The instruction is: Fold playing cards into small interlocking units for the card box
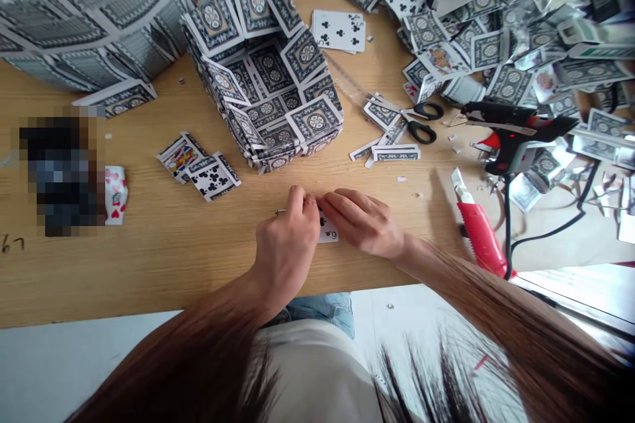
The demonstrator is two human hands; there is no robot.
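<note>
A white playing card (328, 233) marked with a 6 and black club pips lies on the wooden table, partly covered by both hands. My left hand (289, 238) is closed, its fingertips pressed at the card's left side. From the right, my right hand (364, 221) has its fingers together on the card's upper right part. The two hands nearly touch at the top. Just beyond them stands a box-like shape (317, 120) built of blue-backed cards, with an open hollow. Two folded cards (215, 177) lie to its left.
Scissors (421, 120) lie on card strips (397, 153) at right, near a black glue gun (516, 135) with its cable. A red-handled cutter (481, 234) is nearer. Loose cards (489, 53) fill the far right. A large card-covered form (94, 13) stands at the far left.
</note>
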